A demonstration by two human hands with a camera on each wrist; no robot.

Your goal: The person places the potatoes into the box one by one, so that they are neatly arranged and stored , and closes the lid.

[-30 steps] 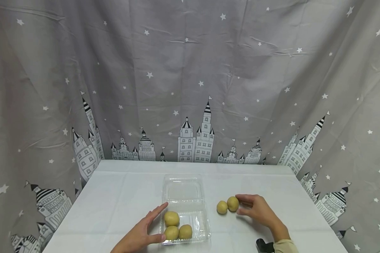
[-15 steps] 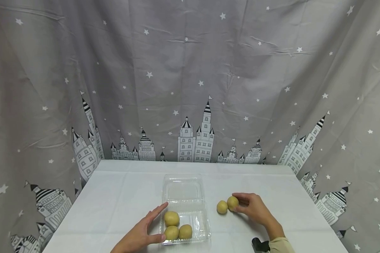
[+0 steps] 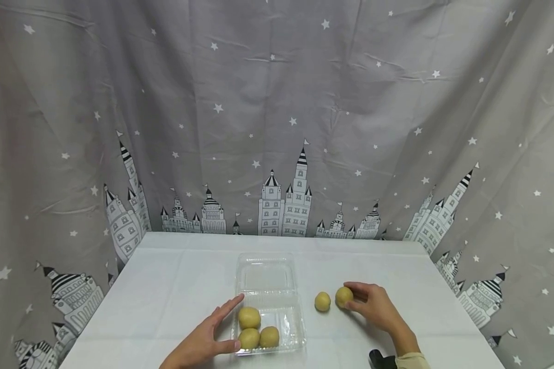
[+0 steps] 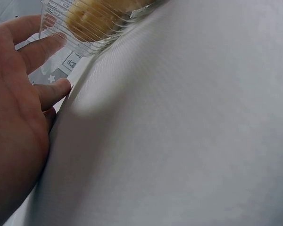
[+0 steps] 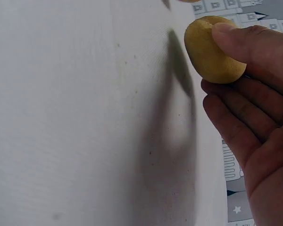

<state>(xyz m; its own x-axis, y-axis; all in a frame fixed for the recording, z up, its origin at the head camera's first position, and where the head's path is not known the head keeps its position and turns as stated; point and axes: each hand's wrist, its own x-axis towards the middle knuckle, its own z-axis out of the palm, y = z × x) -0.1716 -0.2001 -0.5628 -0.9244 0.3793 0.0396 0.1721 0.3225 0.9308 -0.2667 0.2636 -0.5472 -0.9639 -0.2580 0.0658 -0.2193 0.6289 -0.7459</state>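
Pinching one potato [image 3: 343,296] with the right hand [image 3: 376,309], probably to keep it from rolling, with another potato [image 3: 322,302] just left of that hand. Spreading the left hand [image 3: 204,339] against the clear container [image 3: 293,331], apparently to steady it, with three potatoes [image 3: 249,318] inside.
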